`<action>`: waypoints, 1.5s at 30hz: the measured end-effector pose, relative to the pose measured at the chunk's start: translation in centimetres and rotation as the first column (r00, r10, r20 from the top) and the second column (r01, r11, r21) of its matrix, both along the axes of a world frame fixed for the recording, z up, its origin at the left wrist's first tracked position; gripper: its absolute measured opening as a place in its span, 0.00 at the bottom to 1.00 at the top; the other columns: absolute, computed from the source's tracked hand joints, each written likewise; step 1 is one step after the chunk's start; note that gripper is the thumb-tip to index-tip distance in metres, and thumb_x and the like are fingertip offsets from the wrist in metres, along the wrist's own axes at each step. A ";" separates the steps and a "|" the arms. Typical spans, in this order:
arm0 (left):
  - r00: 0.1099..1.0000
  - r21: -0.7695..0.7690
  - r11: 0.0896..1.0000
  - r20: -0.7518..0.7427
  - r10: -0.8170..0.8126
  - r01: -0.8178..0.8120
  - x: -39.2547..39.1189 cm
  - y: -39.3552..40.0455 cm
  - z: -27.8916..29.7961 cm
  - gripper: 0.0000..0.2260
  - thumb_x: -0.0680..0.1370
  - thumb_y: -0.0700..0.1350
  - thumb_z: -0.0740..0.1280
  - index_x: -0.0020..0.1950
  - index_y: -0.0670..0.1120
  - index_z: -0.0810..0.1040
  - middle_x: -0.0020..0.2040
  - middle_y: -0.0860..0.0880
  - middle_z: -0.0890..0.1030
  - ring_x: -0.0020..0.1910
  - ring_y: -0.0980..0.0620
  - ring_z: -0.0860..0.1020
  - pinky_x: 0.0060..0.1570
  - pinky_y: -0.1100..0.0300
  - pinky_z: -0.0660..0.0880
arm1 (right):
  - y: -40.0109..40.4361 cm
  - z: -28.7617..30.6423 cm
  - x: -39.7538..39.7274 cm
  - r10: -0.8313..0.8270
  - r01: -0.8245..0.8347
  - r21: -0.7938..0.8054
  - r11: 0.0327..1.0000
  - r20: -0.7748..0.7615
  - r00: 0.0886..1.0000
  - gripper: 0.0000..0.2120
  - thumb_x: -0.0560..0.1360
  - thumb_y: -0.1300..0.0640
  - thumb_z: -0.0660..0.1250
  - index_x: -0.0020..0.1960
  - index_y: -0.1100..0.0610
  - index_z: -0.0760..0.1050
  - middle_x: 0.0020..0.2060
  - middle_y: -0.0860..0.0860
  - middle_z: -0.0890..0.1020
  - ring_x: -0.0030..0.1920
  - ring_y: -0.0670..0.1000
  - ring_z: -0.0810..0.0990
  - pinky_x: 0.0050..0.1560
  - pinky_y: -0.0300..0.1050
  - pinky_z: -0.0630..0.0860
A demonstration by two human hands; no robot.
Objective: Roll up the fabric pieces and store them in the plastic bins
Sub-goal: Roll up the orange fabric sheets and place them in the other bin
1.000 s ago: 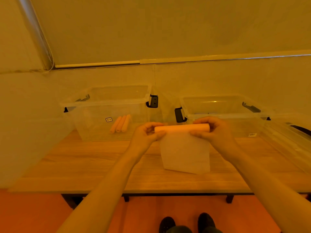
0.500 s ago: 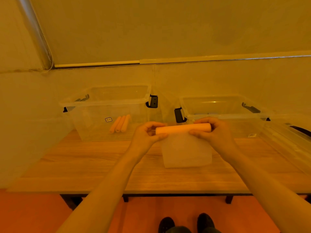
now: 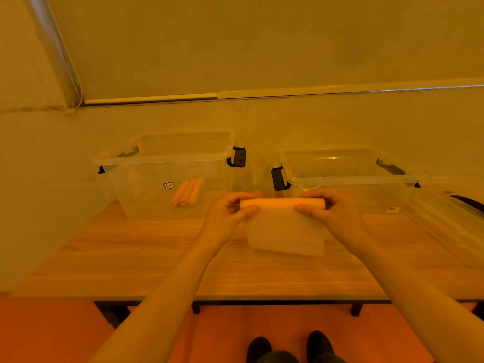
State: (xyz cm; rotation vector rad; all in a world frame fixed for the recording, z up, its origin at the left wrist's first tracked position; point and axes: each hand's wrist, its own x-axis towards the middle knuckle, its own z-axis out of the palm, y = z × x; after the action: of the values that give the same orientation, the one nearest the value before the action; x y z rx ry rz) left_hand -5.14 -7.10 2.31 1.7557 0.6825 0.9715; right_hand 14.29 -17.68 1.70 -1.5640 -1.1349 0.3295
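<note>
small sticker (image 3: 168, 185) on left bin (image 3: 146, 189), small label (image 3: 392, 210) on right bin (image 3: 366, 197), both print illegible

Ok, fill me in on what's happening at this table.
A person is rolling a fabric piece above the wooden table. The left hand and right hand each grip one end of the roll, with a loose flap hanging unrolled below. Three finished rolls already lie in the left plastic bin. The right plastic bin sits open beside it.

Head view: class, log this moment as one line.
left hand: grips roll end | right hand: grips roll end | fabric roll: part-rolled | left bin: three rolls
</note>
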 end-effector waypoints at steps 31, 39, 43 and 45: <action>0.998 -0.005 1.000 -0.070 -0.003 0.002 -0.2 0.5 -1.3 0.11 0.72 0.41 0.72 0.51 0.53 0.78 0.52 0.56 0.77 0.53 0.55 0.76 0.51 0.58 0.78 | -0.1 -0.7 -0.6 0.030 -0.028 0.027 0.999 -0.053 0.998 0.09 0.70 0.57 0.72 0.50 0.49 0.78 0.46 0.40 0.77 0.47 0.43 0.77 0.39 0.36 0.76; 0.998 -0.014 1.000 -0.067 0.008 -0.009 -0.2 0.4 -1.5 0.07 0.75 0.43 0.69 0.51 0.51 0.78 0.50 0.56 0.77 0.49 0.58 0.76 0.42 0.65 0.76 | -0.5 -0.9 -0.6 0.071 -0.071 0.007 0.997 -0.086 0.994 0.13 0.70 0.61 0.73 0.53 0.52 0.78 0.48 0.43 0.78 0.48 0.43 0.78 0.38 0.35 0.78; 0.996 -0.021 0.999 -0.076 -0.039 0.038 -0.3 0.5 -1.6 0.10 0.73 0.40 0.71 0.51 0.51 0.78 0.52 0.55 0.77 0.52 0.57 0.77 0.46 0.63 0.78 | -0.4 -1.0 -0.7 0.046 -0.048 -0.040 0.998 -0.054 0.997 0.07 0.73 0.54 0.69 0.51 0.49 0.77 0.46 0.41 0.77 0.46 0.43 0.77 0.36 0.35 0.75; 0.996 -0.025 0.999 -0.076 -0.048 0.046 -0.4 0.5 -1.6 0.10 0.73 0.40 0.71 0.51 0.52 0.78 0.52 0.56 0.77 0.50 0.57 0.77 0.43 0.65 0.78 | -0.5 -0.9 -0.6 0.064 -0.067 -0.049 0.997 -0.066 0.996 0.08 0.73 0.54 0.70 0.51 0.49 0.77 0.47 0.42 0.77 0.47 0.43 0.77 0.36 0.35 0.75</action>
State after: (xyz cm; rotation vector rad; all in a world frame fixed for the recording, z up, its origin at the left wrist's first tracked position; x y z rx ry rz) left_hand -5.53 -6.61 0.66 1.7881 0.6954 0.8648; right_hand 13.69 -18.22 0.77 -1.5519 -1.1369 0.4532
